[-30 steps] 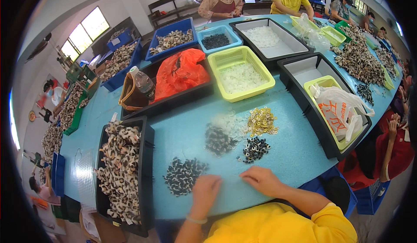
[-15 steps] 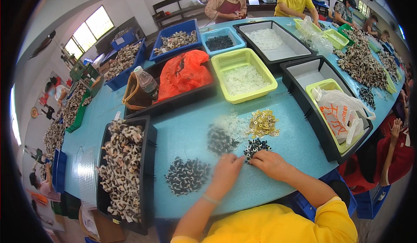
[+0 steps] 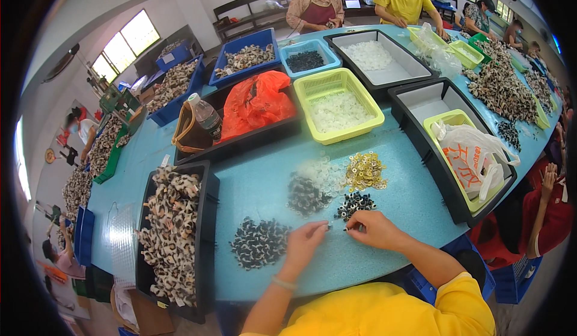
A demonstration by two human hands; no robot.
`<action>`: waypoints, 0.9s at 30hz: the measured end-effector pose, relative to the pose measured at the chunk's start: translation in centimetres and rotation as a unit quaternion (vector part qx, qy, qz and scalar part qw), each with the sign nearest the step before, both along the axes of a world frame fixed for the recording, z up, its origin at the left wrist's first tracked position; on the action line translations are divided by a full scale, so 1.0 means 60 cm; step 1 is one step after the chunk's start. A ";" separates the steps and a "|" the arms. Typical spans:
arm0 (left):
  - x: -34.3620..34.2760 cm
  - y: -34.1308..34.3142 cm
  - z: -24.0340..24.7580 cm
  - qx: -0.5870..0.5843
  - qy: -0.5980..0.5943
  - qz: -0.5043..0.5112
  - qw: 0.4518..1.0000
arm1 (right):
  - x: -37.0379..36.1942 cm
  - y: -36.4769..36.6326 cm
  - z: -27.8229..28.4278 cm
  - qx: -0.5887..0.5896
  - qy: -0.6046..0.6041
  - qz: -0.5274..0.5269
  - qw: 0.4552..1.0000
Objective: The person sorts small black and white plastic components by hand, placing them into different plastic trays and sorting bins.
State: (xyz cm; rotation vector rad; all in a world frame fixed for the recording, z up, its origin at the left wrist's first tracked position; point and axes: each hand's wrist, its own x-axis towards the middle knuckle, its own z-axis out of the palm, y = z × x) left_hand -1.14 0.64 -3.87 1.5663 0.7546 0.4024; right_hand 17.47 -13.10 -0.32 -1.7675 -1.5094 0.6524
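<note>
Left fingers (image 3: pixel 317 228) together, contents unclear | right fingers (image 3: pixel 359 219) clamped on dark piece (image 3: pixel 346 229) | black-ring pile (image 3: pixel 354 203) just beyond both

Red printed characters (image 3: pixel 464 158) mark the white plastic bag (image 3: pixel 484 146).

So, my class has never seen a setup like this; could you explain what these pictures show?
No machine here: these are a person's bare left hand and right hand. The view comes from the left of two fisheye cameras worn on the head, so edges bend. On the blue table lie a dark pile, a grey pile, a whitish pile, yellow rings and a small black pile. Left of them stands a black tray heaped with mottled pieces. Each hand seems to pinch a tiny piece, too small to identify.
</note>
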 end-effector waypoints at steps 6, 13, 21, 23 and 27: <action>0.005 -0.025 0.008 -0.259 -0.109 0.052 0.958 | -0.022 0.003 -0.020 -0.016 0.203 -0.051 0.978; 0.007 -0.033 -0.001 -0.323 -0.158 0.082 0.929 | -0.039 0.004 -0.016 -0.061 0.419 -0.055 0.904; 0.017 -0.061 0.002 -0.183 -0.132 0.093 0.970 | -0.058 0.009 -0.032 -0.047 0.453 -0.121 0.882; 0.017 -0.068 0.012 -0.153 -0.129 0.095 0.975 | -0.061 0.012 -0.038 -0.031 0.481 -0.131 0.867; 0.005 -0.081 0.003 -0.065 -0.121 0.079 0.987 | -0.072 0.015 -0.034 0.017 0.528 -0.156 0.835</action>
